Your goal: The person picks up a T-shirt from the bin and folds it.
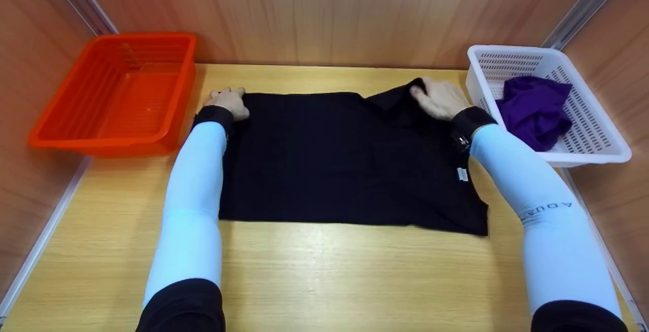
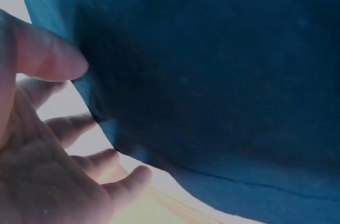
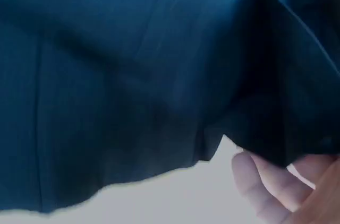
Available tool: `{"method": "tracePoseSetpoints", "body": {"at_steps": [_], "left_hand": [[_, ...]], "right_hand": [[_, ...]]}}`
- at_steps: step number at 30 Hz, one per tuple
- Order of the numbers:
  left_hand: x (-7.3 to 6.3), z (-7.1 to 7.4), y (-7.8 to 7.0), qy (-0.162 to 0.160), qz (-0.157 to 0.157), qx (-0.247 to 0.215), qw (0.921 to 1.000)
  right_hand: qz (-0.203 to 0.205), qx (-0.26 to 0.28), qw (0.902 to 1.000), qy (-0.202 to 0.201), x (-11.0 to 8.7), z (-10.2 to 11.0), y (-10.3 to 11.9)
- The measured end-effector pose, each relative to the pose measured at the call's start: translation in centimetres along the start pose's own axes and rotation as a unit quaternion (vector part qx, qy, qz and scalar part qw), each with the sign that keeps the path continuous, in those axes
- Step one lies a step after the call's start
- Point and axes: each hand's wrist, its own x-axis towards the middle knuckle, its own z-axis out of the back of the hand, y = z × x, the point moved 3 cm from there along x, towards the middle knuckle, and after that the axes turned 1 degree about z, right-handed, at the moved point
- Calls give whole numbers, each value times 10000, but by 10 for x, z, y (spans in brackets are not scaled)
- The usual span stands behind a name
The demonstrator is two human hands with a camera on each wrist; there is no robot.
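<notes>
A black top [image 1: 324,159] lies spread on the table, its small white label [image 1: 462,174] near the right end. At its far left corner is my left hand [image 1: 228,103]; in the left wrist view the thumb [image 2: 50,57] lies against the cloth, and the other fingers are spread along its edge. My right hand [image 1: 440,99] pinches the far edge near the right end and holds that part raised in a fold [image 1: 395,101]. The right wrist view shows the fingers [image 3: 265,181] at the lifted cloth, with some fingertips hidden behind it.
An orange basket [image 1: 175,114] stands at the back left. At the back right is a white basket [image 1: 588,158] with crumpled purple cloth [image 1: 535,111] inside. A wood-grain panel [image 1: 329,15] closes off the table's far side, with side panels left and right.
</notes>
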Motion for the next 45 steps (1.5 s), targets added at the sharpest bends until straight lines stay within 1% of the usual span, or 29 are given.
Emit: {"method": "tracePoseSetpoints", "body": {"at_steps": [3, 6, 8, 10, 11, 14, 15, 16, 17, 18, 20, 22, 23, 24, 25, 26, 27, 29, 31, 32, 33, 34, 36, 37, 38, 40, 41, 43, 45], "left_hand": [[4, 1, -4, -159, 44, 169, 9997], [6, 2, -6, -387, 79, 313, 9987], [7, 1, -4, -542, 61, 380, 9978], [5, 2, 0, -762, 62, 412, 9962], [5, 2, 3, -874, 62, 435, 9952], [2, 4, 10, -1156, 68, 449, 9923], [1, 5, 12, -1240, 60, 427, 9913], [-1, 7, 13, -1282, 37, 412, 9909], [-2, 8, 15, -1314, 10, 348, 9907], [-4, 9, 17, -1350, -28, 266, 9905], [-8, 9, 20, -1455, -106, 61, 9893], [-11, 8, 24, -1552, -191, -147, 9876], [-13, 7, 26, -1601, -230, -254, 9865], [-15, 6, 27, -1650, -265, -336, 9854], [-17, 4, 29, -1689, -289, -408, 9844], [-18, 3, 30, -1712, -301, -467, 9837], [-19, 2, 31, -1734, -311, -507, 9831], [-20, -1, 33, -1769, -320, -565, 9821], [-20, -2, 33, -1765, -329, -580, 9820], [-20, -3, 32, -1743, -340, -574, 9824], [-20, -3, 32, -1717, -356, -556, 9829], [-20, -4, 32, -1683, -366, -532, 9836], [-19, -4, 32, -1646, -386, -499, 9843], [-19, -3, 32, -1636, -381, -491, 9846], [-19, -3, 32, -1635, -380, -486, 9846], [-19, -2, 32, -1649, -394, -474, 9844], [-19, -2, 32, -1660, -405, -479, 9841], [-19, -2, 33, -1678, -421, -493, 9837], [-19, -3, 33, -1690, -463, -480, 9834]], "right_hand": [[335, -576, 9963, 536, -2, -3, 2], [800, -1281, 9827, 1069, -6, -9, 2], [1101, -1718, 9708, 1260, -10, -13, 2], [1512, -2051, 9602, 1143, -14, -16, 2], [1716, -2154, 9563, 978, -16, -17, 2], [2334, -2328, 9437, 267, -20, -19, 1], [2467, -2292, 9416, 65, -21, -19, 0], [2521, -2216, 9420, -61, -21, -19, -1], [2494, -2116, 9449, -149, -22, -18, -2], [2388, -1960, 9509, -196, -23, -18, -2], [1982, -1461, 9690, -214, -24, -16, -4], [1387, -771, 9872, -176, -24, -14, -7], [1041, -392, 9937, -165, -23, -13, -7], [699, 6, 9974, -148, -23, -12, -8], [365, 409, 9984, -137, -22, -11, -9], [51, 828, 9965, -121, -21, -10, -9], [-259, 1249, 9918, -102, -21, -9, -10], [-753, 2017, 9765, -119, -20, -7, -11], [-934, 2503, 9635, -162, -19, -7, -13], [-876, 2553, 9627, -188, -19, -7, -15], [-732, 2458, 9663, -208, -20, -7, -16], [-438, 2193, 9744, -246, -20, -8, -17], [287, 1413, 9890, -329, -22, -10, -20], [685, 971, 9922, -372, -23, -11, -21], [1049, 550, 9921, -405, -23, -13, -22], [1661, -103, 9851, -431, -25, -16, -22], [1867, -326, 9810, -406, -26, -18, -22], [2238, -759, 9708, -419, -27, -21, -21], [2473, -1082, 9614, -528, -28, -24, -19]]}}
